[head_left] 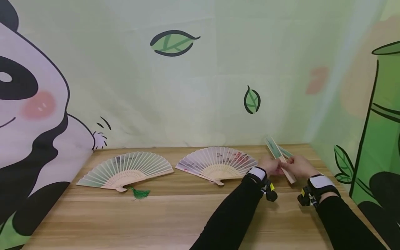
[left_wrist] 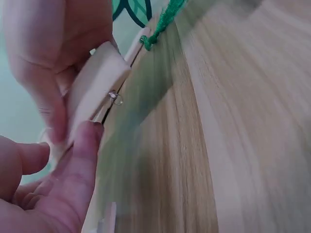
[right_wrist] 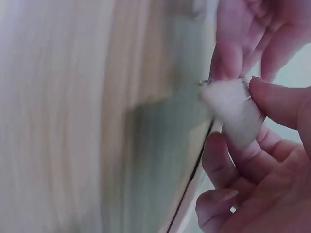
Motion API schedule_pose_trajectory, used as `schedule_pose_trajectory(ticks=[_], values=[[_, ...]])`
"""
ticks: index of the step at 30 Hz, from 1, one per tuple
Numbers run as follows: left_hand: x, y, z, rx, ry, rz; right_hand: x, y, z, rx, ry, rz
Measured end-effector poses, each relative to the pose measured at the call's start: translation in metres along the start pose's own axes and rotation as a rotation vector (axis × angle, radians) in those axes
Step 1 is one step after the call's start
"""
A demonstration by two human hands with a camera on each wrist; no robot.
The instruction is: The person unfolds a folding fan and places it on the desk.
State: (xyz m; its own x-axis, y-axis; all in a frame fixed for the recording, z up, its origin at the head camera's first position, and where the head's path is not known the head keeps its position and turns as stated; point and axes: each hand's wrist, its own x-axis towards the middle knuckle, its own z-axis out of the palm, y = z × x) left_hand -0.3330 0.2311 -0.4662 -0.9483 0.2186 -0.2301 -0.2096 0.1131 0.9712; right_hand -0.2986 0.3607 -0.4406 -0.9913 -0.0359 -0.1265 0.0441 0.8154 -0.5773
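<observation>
Both hands hold a mostly folded hand fan (head_left: 274,148) with a green leaf and pale wooden ribs, tilted at the right of the table. My left hand (head_left: 269,165) pinches it from the left, and my right hand (head_left: 300,167) grips it from the right, fingers close together. In the left wrist view the fan's wooden guard (left_wrist: 99,73) shows a small metal rivet and ring (left_wrist: 115,98). The blurred wooden end (right_wrist: 235,109) sits between thumb and fingers in the right wrist view. Fingers hide the fan's middle.
A spread green fan (head_left: 137,166) with a green tassel (head_left: 140,193) lies on the table (head_left: 156,218) at left. A spread lilac floral fan (head_left: 218,161) lies beside my left hand. Behind stands a printed cloth (head_left: 125,86). Another green tassel (left_wrist: 165,22) hangs past the fan.
</observation>
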Motion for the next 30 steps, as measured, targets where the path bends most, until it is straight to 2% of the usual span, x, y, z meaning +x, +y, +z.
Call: schedule_pose_trajectory(ticks=[3, 8, 11, 16, 22, 27, 30], values=[[-0.002, -0.001, -0.010, -0.137, -0.049, 0.019, -0.007, -0.019, -0.001, 0.069, 0.049, -0.038], [-0.026, 0.006, -0.041, -0.215, -0.137, 0.075, -0.024, -0.049, 0.005, 0.179, 0.093, -0.090], [-0.044, 0.013, -0.065, -0.202, -0.172, 0.118, -0.035, -0.069, 0.010, 0.277, 0.079, -0.087], [-0.072, 0.023, -0.109, -0.131, -0.165, 0.216, -0.050, -0.110, 0.022, 0.386, 0.073, -0.099], [-0.102, 0.030, -0.168, -0.071, -0.132, 0.305, -0.055, -0.163, 0.050, 0.531, 0.094, -0.206], [-0.125, 0.037, -0.207, -0.062, -0.088, 0.359, -0.059, -0.201, 0.071, 0.674, 0.105, -0.218], [-0.138, 0.035, -0.229, -0.064, -0.057, 0.366, -0.062, -0.220, 0.082, 0.734, 0.077, -0.218]])
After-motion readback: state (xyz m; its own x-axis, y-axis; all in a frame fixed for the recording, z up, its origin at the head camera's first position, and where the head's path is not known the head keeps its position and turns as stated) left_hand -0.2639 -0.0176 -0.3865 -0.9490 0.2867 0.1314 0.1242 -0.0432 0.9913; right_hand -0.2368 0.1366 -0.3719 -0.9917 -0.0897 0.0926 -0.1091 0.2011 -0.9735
